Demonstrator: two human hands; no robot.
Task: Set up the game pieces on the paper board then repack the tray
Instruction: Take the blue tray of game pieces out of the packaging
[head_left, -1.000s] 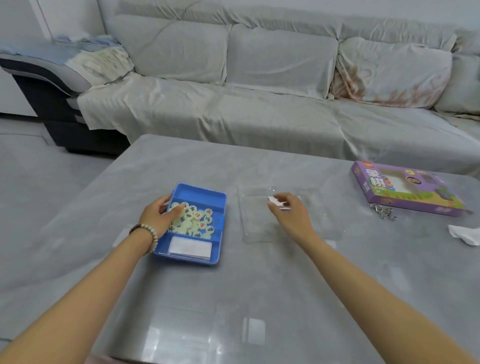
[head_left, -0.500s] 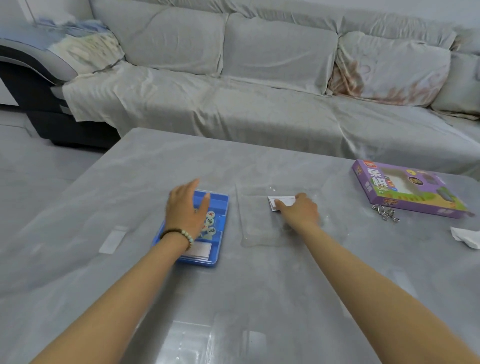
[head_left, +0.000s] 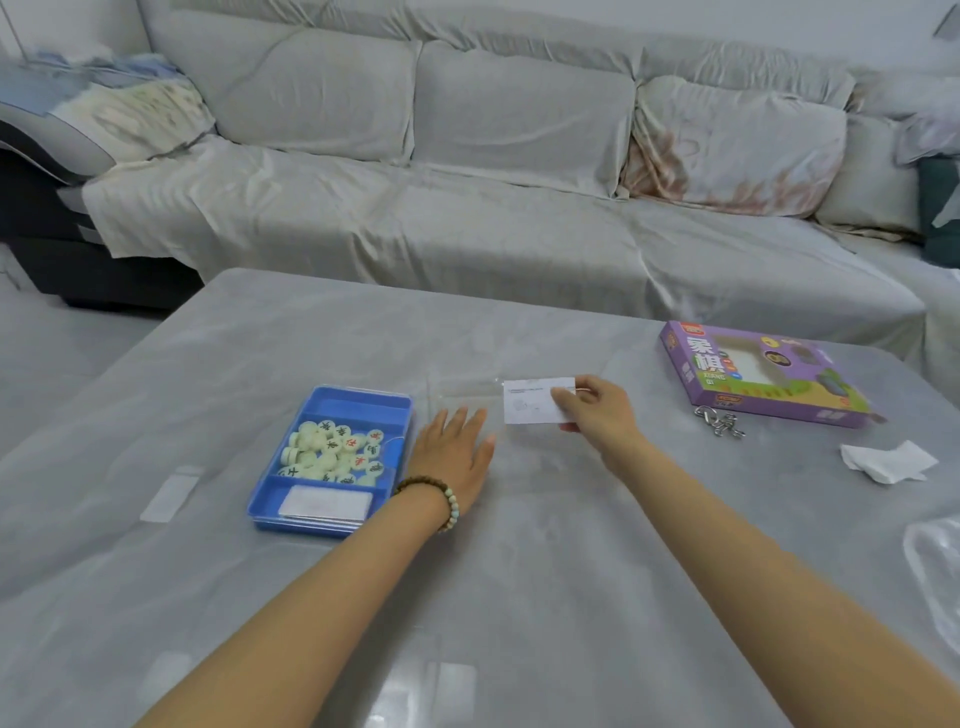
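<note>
A blue tray (head_left: 358, 402) sits on the grey table, left of centre. Several pale round game pieces (head_left: 332, 453) lie heaped in its middle compartment, and a white folded paper (head_left: 324, 503) fills the near compartment. A clear plastic lid (head_left: 467, 389) lies flat to the tray's right, hard to make out. My left hand (head_left: 452, 457) rests flat with straight fingers on the lid's near left part, beside the tray. My right hand (head_left: 597, 415) pinches a small white paper slip (head_left: 532, 401) and holds it just above the lid.
A purple game box (head_left: 758, 374) lies at the right, with metal ring puzzles (head_left: 719, 421) at its near edge. A crumpled white tissue (head_left: 888, 460) and a clear plastic bag (head_left: 940, 577) sit at the far right. A covered sofa (head_left: 467, 218) stands behind the table.
My left hand left the tray's pieces and moved right onto the clear lid. My right hand lifted the white slip off the lid and holds it up.
</note>
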